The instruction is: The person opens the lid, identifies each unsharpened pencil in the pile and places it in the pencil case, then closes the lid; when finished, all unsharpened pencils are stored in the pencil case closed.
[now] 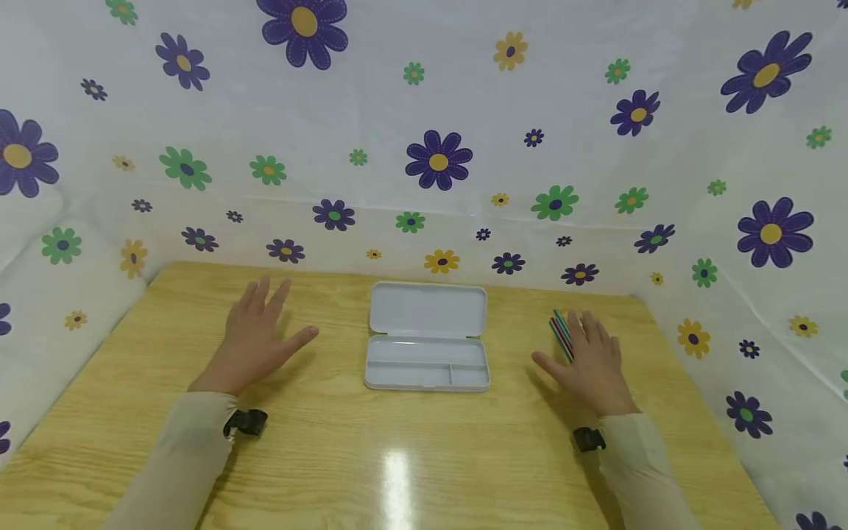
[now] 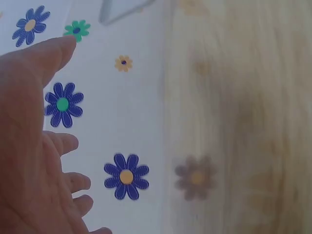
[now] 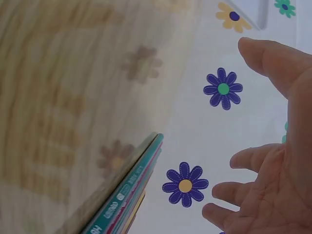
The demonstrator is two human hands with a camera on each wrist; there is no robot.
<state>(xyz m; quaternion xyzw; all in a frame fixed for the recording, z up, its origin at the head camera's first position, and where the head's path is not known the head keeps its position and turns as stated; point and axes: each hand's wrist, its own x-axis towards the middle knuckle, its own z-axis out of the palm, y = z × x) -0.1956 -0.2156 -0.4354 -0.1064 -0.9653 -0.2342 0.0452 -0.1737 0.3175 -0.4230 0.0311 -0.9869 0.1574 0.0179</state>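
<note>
An opened white pencil case (image 1: 427,363) lies mid-table, its lid (image 1: 428,309) folded back and its tray split into compartments. Left of it my left hand (image 1: 250,346) hovers with fingers spread, holding nothing; the left wrist view shows the same hand (image 2: 29,131) touching no object. On the right, several pencils (image 1: 562,335) in teal and dark red lie in a bunch on the table. My right hand (image 1: 592,364) is over their near ends, partly hiding them. In the right wrist view those pencils (image 3: 122,195) sit apart from the spread fingers of the right hand (image 3: 273,141).
The wooden table (image 1: 318,456) has a glossy top that reflects light near the front. A white cloth (image 1: 371,110) printed with purple, green and yellow flowers stands along the back and both sides. Each wrist wears a black strap camera (image 1: 246,422).
</note>
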